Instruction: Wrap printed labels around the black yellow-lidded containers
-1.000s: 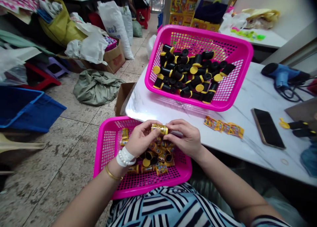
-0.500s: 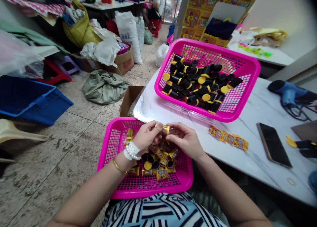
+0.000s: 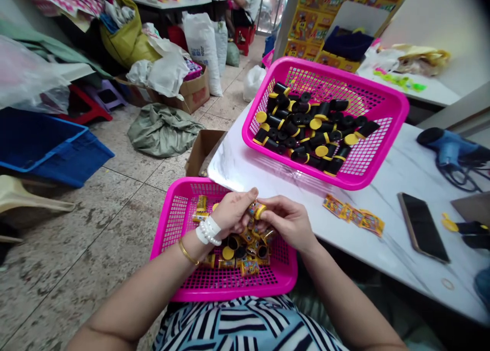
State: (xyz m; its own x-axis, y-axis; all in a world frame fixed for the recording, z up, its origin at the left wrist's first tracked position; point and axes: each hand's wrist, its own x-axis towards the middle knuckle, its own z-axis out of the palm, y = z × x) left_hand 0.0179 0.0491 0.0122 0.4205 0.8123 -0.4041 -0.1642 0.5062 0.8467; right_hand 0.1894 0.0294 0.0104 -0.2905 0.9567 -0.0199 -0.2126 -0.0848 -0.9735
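Above the pink lower basket (image 3: 229, 293), both hands meet at a small canister (image 3: 258, 209) with a yellow printed wrapper. My left hand (image 3: 233, 211), with a pearl bracelet at the wrist, grips one side, its thumb raised along the top. From the other side, the thumb and fingers of my right hand (image 3: 289, 219) pinch the canister's near end. Below lie several wrapped canisters (image 3: 250, 267) and a yellow lid (image 3: 228, 253), partly hidden by my hands. Several black canisters with yellow lids (image 3: 302, 121) fill the pink upper basket (image 3: 360, 181).
The upper basket stands on a white marbled table (image 3: 233, 169), with printed yellow wrappers (image 3: 354, 215), a phone (image 3: 423, 227) and a blue heat gun (image 3: 454, 146) to its right. A blue bin (image 3: 84, 151) and a crumpled grey-green sack (image 3: 163, 131) lie left. A person (image 3: 248, 6) sits far back.
The canister has tilted slightly between my fingers, and my left thumb now points up. My right fingers have closed in on its end. The whole view has shifted a little.
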